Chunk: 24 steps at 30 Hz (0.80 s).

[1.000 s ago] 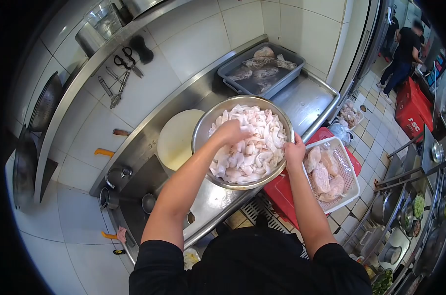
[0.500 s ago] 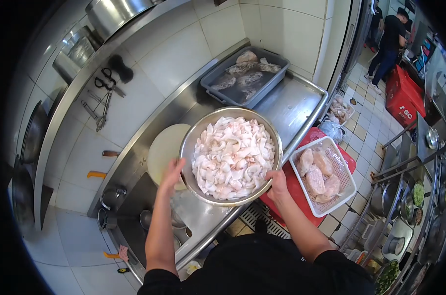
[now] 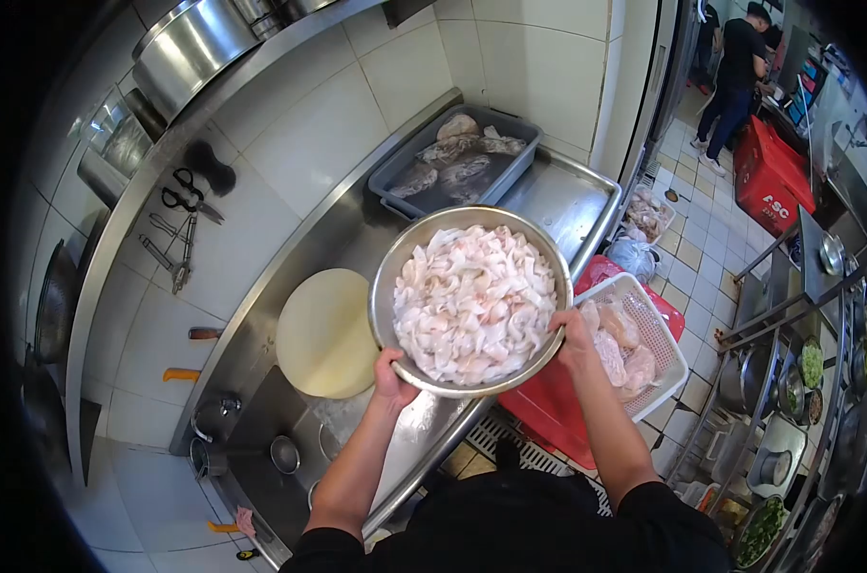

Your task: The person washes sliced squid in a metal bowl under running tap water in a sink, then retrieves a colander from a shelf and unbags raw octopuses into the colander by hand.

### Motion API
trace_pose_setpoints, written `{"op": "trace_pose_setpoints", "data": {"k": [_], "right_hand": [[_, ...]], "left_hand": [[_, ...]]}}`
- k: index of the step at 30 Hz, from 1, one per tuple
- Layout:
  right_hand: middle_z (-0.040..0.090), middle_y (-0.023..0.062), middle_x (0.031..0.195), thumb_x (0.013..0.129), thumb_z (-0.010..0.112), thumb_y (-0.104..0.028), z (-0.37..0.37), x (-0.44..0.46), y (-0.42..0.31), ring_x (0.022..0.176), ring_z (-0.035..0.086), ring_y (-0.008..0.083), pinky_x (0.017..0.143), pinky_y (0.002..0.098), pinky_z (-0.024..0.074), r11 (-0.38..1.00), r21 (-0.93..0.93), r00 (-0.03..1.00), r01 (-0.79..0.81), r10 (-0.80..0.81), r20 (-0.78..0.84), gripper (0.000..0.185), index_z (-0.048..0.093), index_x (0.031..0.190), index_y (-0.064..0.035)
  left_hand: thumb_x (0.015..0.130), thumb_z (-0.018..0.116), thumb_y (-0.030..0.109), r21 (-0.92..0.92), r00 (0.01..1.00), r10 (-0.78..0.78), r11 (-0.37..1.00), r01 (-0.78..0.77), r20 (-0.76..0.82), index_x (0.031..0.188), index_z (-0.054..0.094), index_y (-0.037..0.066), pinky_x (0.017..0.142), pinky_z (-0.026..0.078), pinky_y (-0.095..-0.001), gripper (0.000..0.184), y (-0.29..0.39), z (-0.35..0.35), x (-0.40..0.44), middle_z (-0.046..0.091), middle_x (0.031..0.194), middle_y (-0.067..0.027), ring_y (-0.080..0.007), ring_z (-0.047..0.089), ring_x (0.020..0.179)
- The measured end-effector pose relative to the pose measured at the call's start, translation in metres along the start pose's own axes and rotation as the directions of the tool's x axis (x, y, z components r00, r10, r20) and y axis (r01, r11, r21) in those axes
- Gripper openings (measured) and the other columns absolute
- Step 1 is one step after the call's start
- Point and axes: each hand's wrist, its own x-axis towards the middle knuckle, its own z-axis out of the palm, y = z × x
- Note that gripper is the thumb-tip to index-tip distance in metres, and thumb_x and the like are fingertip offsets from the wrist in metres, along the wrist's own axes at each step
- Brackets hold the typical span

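A round steel bowl [image 3: 384,334] full of pale, raw strips [image 3: 476,301] is held in front of me, over the steel counter's edge. My left hand [image 3: 392,380] grips its lower left rim, and my right hand [image 3: 571,334] grips its right rim. Left of the bowl lies a round, cream-coloured board [image 3: 323,329]. Behind it stands a grey tub [image 3: 510,177] with dark liquid and several raw pieces [image 3: 460,148]. Near my right forearm, a white perforated basket [image 3: 670,353] holds raw pieces of meat [image 3: 634,368].
The basket rests on a red lid [image 3: 553,411]. On the wall at left hang scissors [image 3: 192,198] and orange-handled tools [image 3: 181,373]. A sink [image 3: 261,430] is at lower left, shelves of food containers [image 3: 787,411] at right. A person [image 3: 736,81] stands beyond a red crate [image 3: 772,172].
My left hand has come out of the strips and taken the bowl's lower left rim. The bowl shifted left, then back right, showing more of the board and partly covering the basket.
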Motion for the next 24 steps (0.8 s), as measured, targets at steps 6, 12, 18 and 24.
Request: {"op": "trace_pose_setpoints", "data": {"k": [6,12,18,24], "right_hand": [[0.068,0.0151,0.113,0.095,0.058,-0.041,-0.022,0.033,-0.040,0.100,0.067,0.0290,0.099,0.0436,0.0540,0.951,0.198,0.959,0.237,-0.196,-0.206,0.050,0.059,0.127,-0.0032],[0.060,0.0205,0.132,0.094,0.063,-0.037,-0.067,0.062,0.059,0.116,0.060,0.0395,0.107,0.0413,0.0455,0.804,-0.595,0.908,-0.012,-0.241,-0.343,0.068,0.044,0.144,0.0061],[0.052,0.0417,0.131,0.093,0.065,-0.033,-0.064,0.141,0.095,0.116,0.058,0.0513,0.102,0.0486,0.0470,0.167,-0.932,0.718,-0.323,-0.598,-0.356,0.086,0.022,0.143,0.0229],[0.056,0.0392,0.122,0.095,0.063,-0.030,-0.021,0.126,0.071,0.112,0.061,0.0499,0.098,0.0505,0.0507,0.314,-0.875,0.630,-0.368,-0.608,-0.483,0.076,0.023,0.142,0.0146]], "left_hand": [[0.078,0.052,0.028,-0.007,0.997,-0.020,1.000,0.020,0.071,0.152,0.035,-0.002,0.123,0.027,-0.0526,0.082,-0.024,0.043,0.074,0.044,0.153,-0.0238,-0.0422,0.043,0.140],[0.078,0.054,0.026,-0.102,0.987,0.059,0.994,-0.044,0.149,0.150,0.039,0.001,0.120,0.034,-0.0532,0.078,-0.057,0.106,0.149,0.051,0.146,-0.0210,-0.0387,0.049,0.136],[0.079,0.055,0.028,-0.188,0.988,0.071,0.981,-0.044,0.140,0.142,0.049,0.004,0.109,0.044,-0.0513,0.068,-0.080,0.161,0.226,0.060,0.136,-0.0147,-0.0341,0.058,0.125],[0.081,0.055,0.031,-0.244,0.984,0.116,0.966,-0.080,0.136,0.144,0.049,0.006,0.103,0.049,-0.0506,0.068,-0.085,0.196,0.295,0.060,0.137,-0.0129,-0.0336,0.059,0.124]]}}
